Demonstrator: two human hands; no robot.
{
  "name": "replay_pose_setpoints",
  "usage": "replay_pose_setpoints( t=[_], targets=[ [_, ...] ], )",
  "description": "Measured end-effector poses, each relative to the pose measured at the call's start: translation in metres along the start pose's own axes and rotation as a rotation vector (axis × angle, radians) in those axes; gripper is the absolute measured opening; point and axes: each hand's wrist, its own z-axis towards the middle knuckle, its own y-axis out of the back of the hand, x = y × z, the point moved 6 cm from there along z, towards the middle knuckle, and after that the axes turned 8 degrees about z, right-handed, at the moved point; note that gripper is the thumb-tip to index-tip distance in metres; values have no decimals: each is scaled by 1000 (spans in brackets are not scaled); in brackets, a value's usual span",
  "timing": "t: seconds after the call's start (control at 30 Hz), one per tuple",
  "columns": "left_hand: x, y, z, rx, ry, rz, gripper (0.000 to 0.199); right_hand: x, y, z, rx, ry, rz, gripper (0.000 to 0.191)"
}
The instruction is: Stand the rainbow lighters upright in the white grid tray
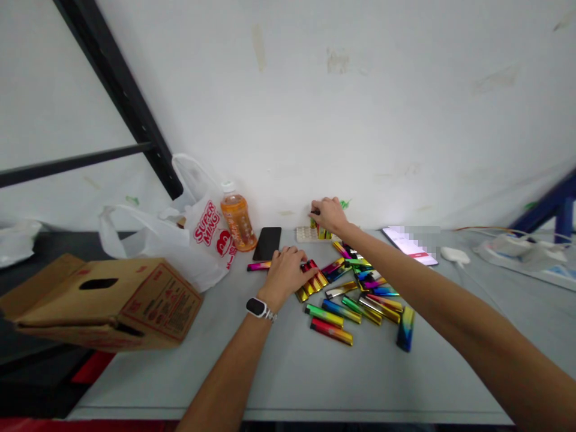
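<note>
Several shiny multicoloured lighters lie scattered on the grey table. My left hand, with a smartwatch on its wrist, rests on a small bunch of red and gold lighters, fingers curled over them. My right hand reaches to the wall and pinches a lighter standing in a pale tray. A few upright lighters show under that hand. A pink lighter lies just left of my left hand.
A black phone and an orange drink bottle stand by the wall. A white plastic bag and a cardboard box sit left. A lit phone, white charger and power strip lie right.
</note>
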Motion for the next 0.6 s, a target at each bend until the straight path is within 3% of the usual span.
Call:
replay_pose_setpoints(
  t=[0.3, 0.6],
  targets=[
    [-12, -3, -2, -15, 44, 47, 63, 0, 9, -2, -42, 2, -6, 23],
    [-7, -8, -1, -7, 42, 0, 62, 3, 9, 0, -18, 28, -33, 29]
  ],
)
